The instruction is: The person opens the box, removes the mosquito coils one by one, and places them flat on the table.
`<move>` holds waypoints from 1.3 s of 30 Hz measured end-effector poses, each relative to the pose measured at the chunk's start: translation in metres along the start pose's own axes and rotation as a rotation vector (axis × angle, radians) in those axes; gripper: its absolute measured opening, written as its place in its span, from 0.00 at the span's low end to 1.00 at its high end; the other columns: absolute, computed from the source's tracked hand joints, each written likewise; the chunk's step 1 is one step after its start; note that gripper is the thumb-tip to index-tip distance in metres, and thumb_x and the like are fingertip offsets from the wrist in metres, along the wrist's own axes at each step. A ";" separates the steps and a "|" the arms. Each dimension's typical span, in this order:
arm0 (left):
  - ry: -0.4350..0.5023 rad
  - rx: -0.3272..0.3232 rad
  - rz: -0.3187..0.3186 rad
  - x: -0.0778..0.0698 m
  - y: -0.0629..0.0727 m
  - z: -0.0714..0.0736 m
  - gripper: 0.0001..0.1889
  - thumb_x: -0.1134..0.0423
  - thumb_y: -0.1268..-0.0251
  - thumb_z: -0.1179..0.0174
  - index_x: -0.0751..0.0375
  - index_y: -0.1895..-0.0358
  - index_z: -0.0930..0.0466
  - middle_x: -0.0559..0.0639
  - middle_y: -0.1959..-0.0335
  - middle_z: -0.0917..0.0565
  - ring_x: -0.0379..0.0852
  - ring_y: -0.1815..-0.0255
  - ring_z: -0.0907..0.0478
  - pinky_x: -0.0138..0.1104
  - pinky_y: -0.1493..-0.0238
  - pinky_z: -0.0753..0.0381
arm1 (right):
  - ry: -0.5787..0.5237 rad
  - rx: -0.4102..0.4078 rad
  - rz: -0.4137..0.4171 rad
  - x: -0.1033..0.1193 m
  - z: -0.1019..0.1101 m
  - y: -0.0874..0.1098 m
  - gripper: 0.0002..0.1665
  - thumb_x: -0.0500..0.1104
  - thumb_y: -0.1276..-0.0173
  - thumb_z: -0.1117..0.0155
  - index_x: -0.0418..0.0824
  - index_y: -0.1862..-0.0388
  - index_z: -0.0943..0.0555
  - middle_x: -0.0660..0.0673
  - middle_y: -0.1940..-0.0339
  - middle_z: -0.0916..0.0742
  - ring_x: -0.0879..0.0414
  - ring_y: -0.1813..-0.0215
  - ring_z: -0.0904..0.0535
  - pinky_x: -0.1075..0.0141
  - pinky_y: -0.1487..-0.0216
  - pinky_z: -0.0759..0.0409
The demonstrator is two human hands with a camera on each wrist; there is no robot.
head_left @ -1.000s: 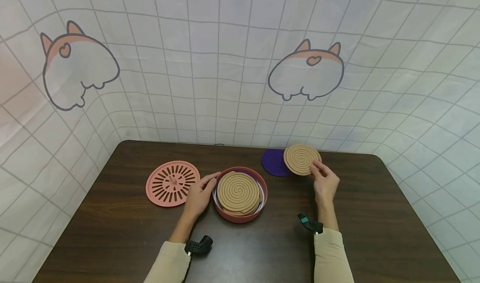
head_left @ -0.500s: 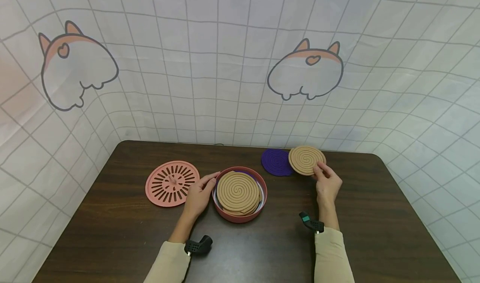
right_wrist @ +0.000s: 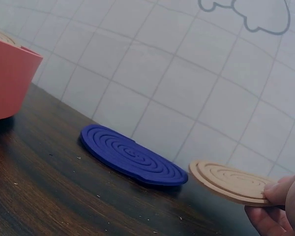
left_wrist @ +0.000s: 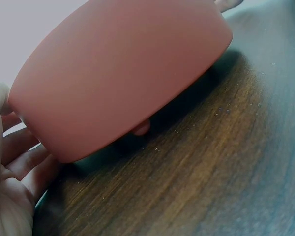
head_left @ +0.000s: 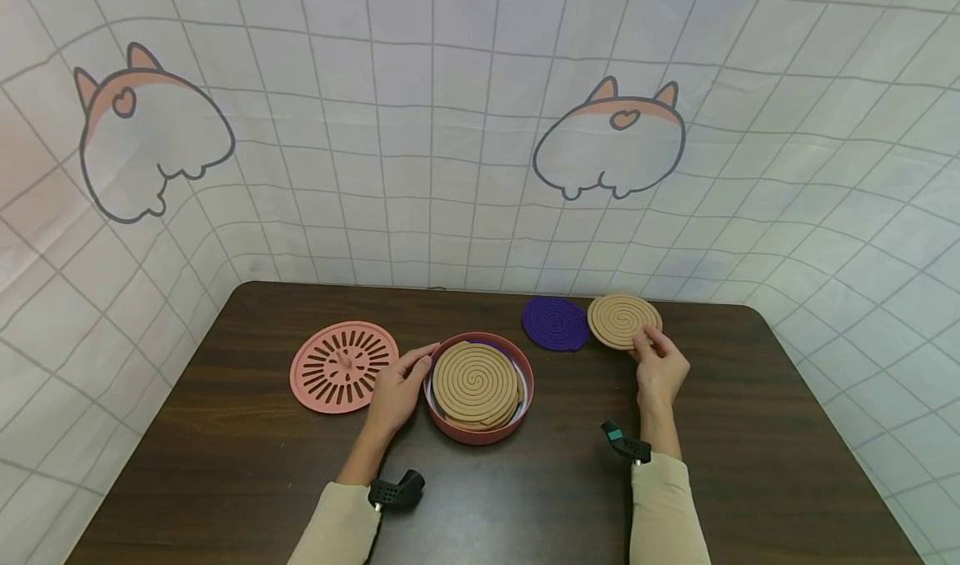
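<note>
At the back right, my right hand (head_left: 663, 372) pinches the near edge of a tan mosquito coil (head_left: 619, 318), thumb on top and fingers beneath. The right wrist view has this coil close over the table, beside a purple mosquito coil (right_wrist: 132, 153) that lies flat. My left hand (head_left: 396, 392) holds the left side of a round red mosquito coil box (head_left: 480, 438), its fingers (left_wrist: 23, 156) against the outer wall. Inside the box lies a stack of tan coils (head_left: 476, 383), with purple and white edges showing around it.
A pink slotted lid (head_left: 321, 382) with a small centre knob lies left of the box, beside my left hand. The dark wooden table (head_left: 525, 498) ends at a white gridded cloth (head_left: 420, 157) behind and at the sides. Each wrist wears a black camera.
My right hand has moved right and slightly toward me with the tan coil, uncovering the purple coil's right side. The left hand has stayed on the box.
</note>
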State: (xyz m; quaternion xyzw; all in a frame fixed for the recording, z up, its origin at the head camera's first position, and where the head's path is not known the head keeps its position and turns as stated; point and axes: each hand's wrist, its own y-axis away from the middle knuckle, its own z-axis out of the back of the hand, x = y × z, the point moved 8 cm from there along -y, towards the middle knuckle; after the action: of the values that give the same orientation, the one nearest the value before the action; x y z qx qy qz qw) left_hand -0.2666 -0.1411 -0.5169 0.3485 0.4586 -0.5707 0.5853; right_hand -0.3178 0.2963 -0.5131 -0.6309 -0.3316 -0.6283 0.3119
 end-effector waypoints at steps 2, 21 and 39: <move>0.000 0.001 -0.001 0.000 0.000 0.000 0.16 0.53 0.24 0.47 0.44 0.42 0.15 0.50 0.41 0.15 0.48 0.36 0.20 0.50 0.34 0.26 | -0.007 -0.010 0.000 -0.001 0.001 -0.001 0.21 0.34 0.32 0.34 0.31 0.41 0.18 0.50 0.60 0.17 0.66 0.65 0.21 0.76 0.61 0.17; -0.001 0.001 -0.006 0.001 -0.001 -0.001 0.16 0.53 0.24 0.47 0.44 0.42 0.15 0.50 0.42 0.14 0.48 0.36 0.20 0.50 0.34 0.25 | 0.070 -0.003 -0.027 -0.009 0.003 -0.003 0.22 0.34 0.31 0.35 0.35 0.38 0.19 0.51 0.58 0.18 0.66 0.63 0.21 0.77 0.60 0.18; 0.009 0.007 -0.003 -0.001 0.000 0.000 0.16 0.53 0.24 0.48 0.46 0.41 0.15 0.51 0.41 0.15 0.49 0.36 0.20 0.50 0.34 0.25 | 0.385 -0.011 0.016 0.000 0.005 0.000 0.21 0.41 0.30 0.35 0.41 0.39 0.17 0.41 0.53 0.13 0.71 0.69 0.22 0.81 0.68 0.27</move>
State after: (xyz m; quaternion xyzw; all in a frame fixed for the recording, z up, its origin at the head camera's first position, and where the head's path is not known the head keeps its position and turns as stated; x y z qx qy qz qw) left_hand -0.2663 -0.1403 -0.5161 0.3522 0.4597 -0.5717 0.5811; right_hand -0.3150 0.3000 -0.5132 -0.5031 -0.2573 -0.7368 0.3713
